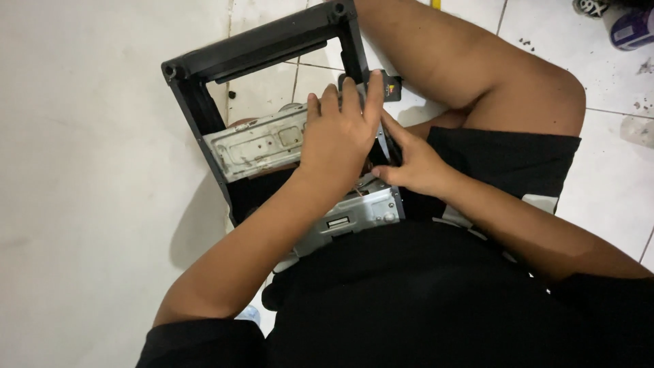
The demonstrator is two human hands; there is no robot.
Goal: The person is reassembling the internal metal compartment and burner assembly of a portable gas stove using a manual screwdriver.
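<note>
Lying under both hands (340,133): metal chassis (262,143)

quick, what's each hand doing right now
Left hand: open, flat on the metal chassis.
Right hand: fingers at the chassis's right side; grip cannot be told.

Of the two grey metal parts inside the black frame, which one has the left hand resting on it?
The upper grey metal plate, near the frame's far bar: the left hand lies flat on its right end. The lower grey metal box, nearer the body, is not under it.
</note>
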